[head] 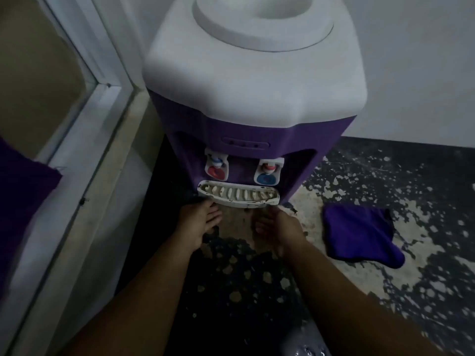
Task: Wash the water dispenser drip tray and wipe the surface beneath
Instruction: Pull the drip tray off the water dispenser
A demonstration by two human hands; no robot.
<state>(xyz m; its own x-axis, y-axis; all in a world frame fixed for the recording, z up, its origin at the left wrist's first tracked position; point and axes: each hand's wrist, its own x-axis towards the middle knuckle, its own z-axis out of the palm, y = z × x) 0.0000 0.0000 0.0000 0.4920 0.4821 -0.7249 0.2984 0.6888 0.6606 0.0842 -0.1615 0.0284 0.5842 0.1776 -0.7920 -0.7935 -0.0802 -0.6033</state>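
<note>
1. The left hand's [199,222] fingers [213,214] are stretched forward and a little spread, holding nothing. Their tips lie just short of the left end of the drip tray [237,196]; I cannot tell whether they touch it.
2. The right hand [279,227] is just below the tray's right end. Its fingers are loosely bent and appear to hold nothing; blur hides any contact.
3. The tray lies straight ahead of both hands and slightly above them. It is seated in the front of the water dispenser [257,86], and its long axis runs left to right across the gap between the hands. Both hands are about equally near, one to each end, so a two-handed pull toward the person looks the natural move.
4. The tray's slots look grimy.
5. The red tap [216,168] and blue tap [268,174] hang directly above the tray, so lifting it steeply could knock them.
6. A purple cloth [359,232] lies crumpled on the floor [385,291], right of the right hand and clear of the pull path.
7. The dispenser stands at the floor's far edge, against the wall, with a window frame [102,140] along the left edge.
</note>
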